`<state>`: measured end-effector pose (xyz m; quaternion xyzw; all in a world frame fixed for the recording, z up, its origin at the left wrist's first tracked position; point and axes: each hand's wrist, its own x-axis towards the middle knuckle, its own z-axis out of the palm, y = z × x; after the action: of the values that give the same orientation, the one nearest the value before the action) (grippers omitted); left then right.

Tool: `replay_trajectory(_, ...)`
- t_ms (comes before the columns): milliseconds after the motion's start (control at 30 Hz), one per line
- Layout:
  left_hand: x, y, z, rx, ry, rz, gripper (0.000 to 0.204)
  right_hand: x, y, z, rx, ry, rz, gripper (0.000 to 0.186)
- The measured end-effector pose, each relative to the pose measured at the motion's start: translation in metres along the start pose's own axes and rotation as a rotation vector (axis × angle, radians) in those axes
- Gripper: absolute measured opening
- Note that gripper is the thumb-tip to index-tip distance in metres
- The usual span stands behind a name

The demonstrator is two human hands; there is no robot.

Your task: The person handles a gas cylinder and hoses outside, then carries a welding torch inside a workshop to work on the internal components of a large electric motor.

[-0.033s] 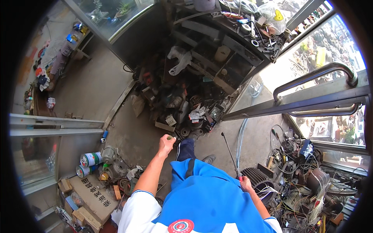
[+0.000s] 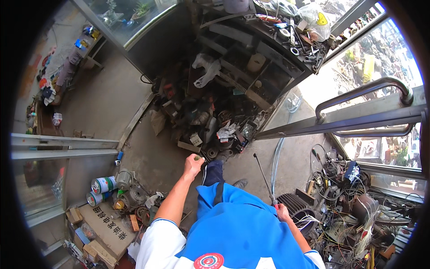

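My left hand (image 2: 193,167) is raised over the concrete floor with its fingers curled round a small greenish thing (image 2: 198,158), mostly hidden and too small to name. In my right hand (image 2: 282,212), low beside my blue shirt, is the red handle of a long thin metal rod (image 2: 264,176). The rod slants up and away to a small dark tip. Just right of that hand lies a finned motor housing (image 2: 295,207) with pale wires coming out.
A heap of machine parts (image 2: 208,125) fills the floor ahead, below dark shelves (image 2: 251,58). Motors and tangled cables (image 2: 354,215) lie at the right. Paint cans (image 2: 104,184) and a cardboard box (image 2: 105,228) stand at the left. A glass door with a metal handle (image 2: 363,89) and a clear hose (image 2: 278,154) are at the right.
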<state>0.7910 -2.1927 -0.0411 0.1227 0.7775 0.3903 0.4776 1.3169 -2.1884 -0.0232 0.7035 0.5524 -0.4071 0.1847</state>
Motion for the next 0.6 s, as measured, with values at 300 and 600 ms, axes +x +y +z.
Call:
replay_trajectory(300,0.100,0.070,0.003,0.394,-0.132,0.254,0.032,-0.010,-0.111,-0.022,0.025,-0.002,0.014,0.046)
replay_trajectory(600,0.145,0.092,0.010,0.331,-0.216,0.266,0.023,-0.023,-0.170,-0.031,0.145,0.062,0.056,0.042)
